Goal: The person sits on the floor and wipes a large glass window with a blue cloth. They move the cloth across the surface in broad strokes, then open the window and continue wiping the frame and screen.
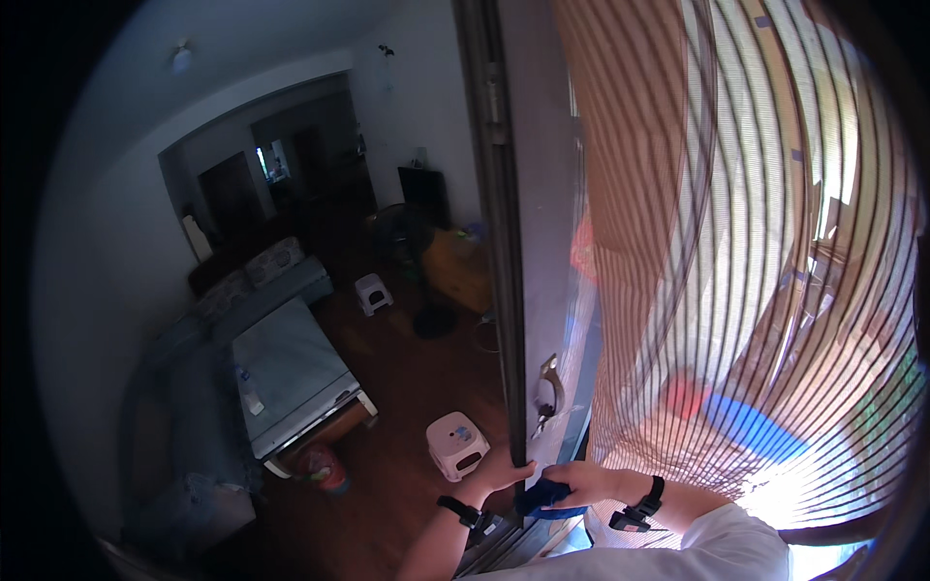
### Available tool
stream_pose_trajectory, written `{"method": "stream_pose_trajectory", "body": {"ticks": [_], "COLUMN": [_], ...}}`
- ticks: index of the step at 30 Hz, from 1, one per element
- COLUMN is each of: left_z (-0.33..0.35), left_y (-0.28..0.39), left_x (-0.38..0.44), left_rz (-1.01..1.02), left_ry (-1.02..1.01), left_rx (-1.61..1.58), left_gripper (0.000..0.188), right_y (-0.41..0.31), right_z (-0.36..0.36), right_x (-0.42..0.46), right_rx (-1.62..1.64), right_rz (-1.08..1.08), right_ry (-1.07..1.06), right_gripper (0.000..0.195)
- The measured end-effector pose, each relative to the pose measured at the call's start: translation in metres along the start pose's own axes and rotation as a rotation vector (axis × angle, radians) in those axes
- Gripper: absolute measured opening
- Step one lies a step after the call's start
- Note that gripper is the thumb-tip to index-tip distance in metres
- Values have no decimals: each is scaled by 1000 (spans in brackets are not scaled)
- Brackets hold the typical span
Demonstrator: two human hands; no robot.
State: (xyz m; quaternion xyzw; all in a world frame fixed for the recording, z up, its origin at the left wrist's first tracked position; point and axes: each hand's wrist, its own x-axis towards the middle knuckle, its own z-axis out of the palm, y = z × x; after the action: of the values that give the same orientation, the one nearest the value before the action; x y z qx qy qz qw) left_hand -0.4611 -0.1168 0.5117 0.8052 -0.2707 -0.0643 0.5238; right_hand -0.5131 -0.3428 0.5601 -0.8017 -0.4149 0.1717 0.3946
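A tall door [538, 254] stands edge-on before me, with a metal pull handle [554, 388] and what look like keys hanging beneath it. My left hand [503, 470] grips the door's dark edge low down, its thumb on the panel side and its other fingers mostly hidden. Close beside it, my right hand [587, 482] holds a bunched dark blue cloth [541, 500] against the lower part of the door, below the handle. Both wrists wear black straps with small devices.
A striped mesh curtain [639, 218] hangs right of the door, bright light behind it. Indoors are a white plastic stool [456, 439], a smaller stool [373, 294], a covered table [290, 363], a sofa [254, 290], a standing fan [429, 319] and a red bin [320, 468].
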Motion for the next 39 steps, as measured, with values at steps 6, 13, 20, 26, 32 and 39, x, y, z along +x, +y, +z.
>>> {"method": "stream_pose_trajectory", "body": {"ticks": [6, 13, 20, 26, 32, 39], "left_z": [9, 11, 19, 23, 31, 38], "left_y": [-36, -15, -19, -22, -35, -22], "left_x": [-18, -48, -39, -46, -50, -76], "left_rz": [-67, -137, -291, -316, -320, -205], "left_ry": [18, 141, 227, 319, 431, 546], "left_rx": [-128, -336, -343, -333, -334, -377], "left_gripper": [79, 62, 57, 51, 57, 57], "right_y": [-26, -34, -10, 4, 9, 2], "right_z": [-53, -99, -118, -114, -106, -78], "right_x": [-10, -30, -33, -6, 17, 33], "right_rx": [112, 453, 509, 438, 528, 493], "right_rz": [-344, -322, -307, -363, -324, -322], "right_ry": [23, 365, 419, 408, 177, 105], "right_gripper": [46, 34, 23, 33, 40, 38]}}
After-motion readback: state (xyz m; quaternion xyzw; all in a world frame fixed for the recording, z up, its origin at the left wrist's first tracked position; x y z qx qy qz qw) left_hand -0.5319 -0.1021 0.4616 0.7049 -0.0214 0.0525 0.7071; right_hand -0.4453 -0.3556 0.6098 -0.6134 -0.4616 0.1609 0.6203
